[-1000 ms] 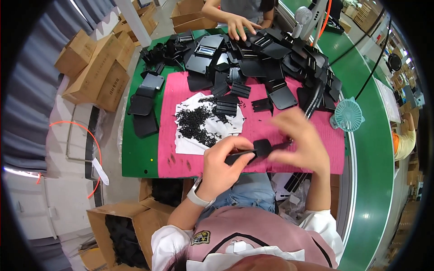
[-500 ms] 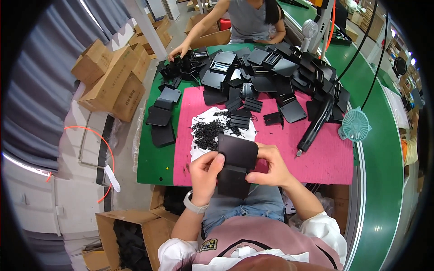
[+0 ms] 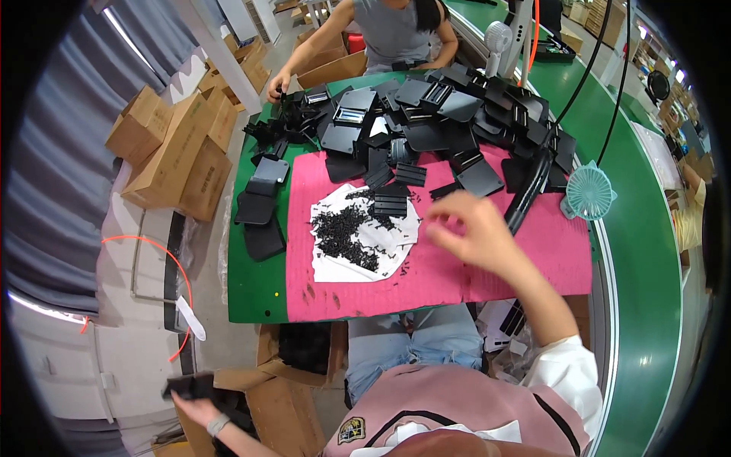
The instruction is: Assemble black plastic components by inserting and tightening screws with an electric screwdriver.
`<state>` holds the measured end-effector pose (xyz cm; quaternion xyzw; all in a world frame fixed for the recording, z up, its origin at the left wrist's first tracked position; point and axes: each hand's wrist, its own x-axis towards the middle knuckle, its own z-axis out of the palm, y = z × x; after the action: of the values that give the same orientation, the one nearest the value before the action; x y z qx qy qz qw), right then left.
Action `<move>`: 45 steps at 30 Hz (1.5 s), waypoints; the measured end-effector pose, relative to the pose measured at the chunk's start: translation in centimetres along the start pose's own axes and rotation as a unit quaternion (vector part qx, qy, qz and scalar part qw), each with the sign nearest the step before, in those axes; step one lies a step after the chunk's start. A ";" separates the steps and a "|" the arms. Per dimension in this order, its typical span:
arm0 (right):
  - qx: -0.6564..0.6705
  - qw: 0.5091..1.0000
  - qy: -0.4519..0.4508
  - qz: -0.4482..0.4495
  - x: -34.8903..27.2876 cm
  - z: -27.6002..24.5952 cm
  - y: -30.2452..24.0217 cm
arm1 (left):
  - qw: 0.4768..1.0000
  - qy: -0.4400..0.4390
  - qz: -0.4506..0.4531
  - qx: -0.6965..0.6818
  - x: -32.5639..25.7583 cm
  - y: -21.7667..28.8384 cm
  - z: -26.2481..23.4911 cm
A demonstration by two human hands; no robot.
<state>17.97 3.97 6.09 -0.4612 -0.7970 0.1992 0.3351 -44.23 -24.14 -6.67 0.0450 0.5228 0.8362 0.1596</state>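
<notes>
My left hand [image 3: 196, 410] is out at the lower left, its fingers on a dark flat plate [image 3: 180, 387] above an open cardboard box [image 3: 283, 411]. Part of that plate merges with the dark contents beside it. Over the pink mat [image 3: 525, 266], my right hand [image 3: 474, 232] is empty, thumb and bent fingers apart. Just beyond its fingertips lies a small black bracket [image 3: 444, 190]. To its left, many tiny black screws [image 3: 343, 236] are spread on a white cloth [image 3: 327, 272], with a ribbed black piece [image 3: 390, 204] at the cloth's far edge.
A heap of black plates [image 3: 426, 137] covers the far side of the green table [image 3: 247, 293]. A black powered screwdriver [image 3: 529, 194] and a teal fan [image 3: 589, 192] are at the right. Across the table, a co-worker's hand [image 3: 279, 84] touches black parts. Another carton [image 3: 335, 354] stands below the edge.
The black two-leaf plate has left the space above my lap. My left hand has swung down left to the box; my right hand has let go and moved forward over the mat.
</notes>
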 end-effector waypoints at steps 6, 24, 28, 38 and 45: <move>-0.342 0.923 0.158 -0.084 7.5 -1.7 5.3 | 0.918 0.336 -0.063 0.200 4.0 4.9 -23.5; -0.312 0.853 0.245 -0.338 6.9 -0.6 2.2 | 0.760 -0.576 -0.300 0.005 -15.7 -7.4 32.4; -0.354 0.824 0.197 -0.396 2.2 0.8 -1.3 | 0.586 -0.682 -0.436 0.036 -22.2 -12.0 41.3; -0.205 0.867 0.084 -0.447 0.8 0.5 0.9 | 0.471 -0.742 -0.478 0.018 -24.1 -14.4 40.9; -0.224 0.940 0.084 -0.245 6.0 2.9 2.7 | 0.599 -0.665 -0.440 0.073 -23.6 -14.7 41.0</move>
<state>15.42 10.49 4.47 -0.3298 -0.8785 -0.1122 0.3271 -8.79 9.61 0.88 0.3646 0.2881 0.3625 0.8079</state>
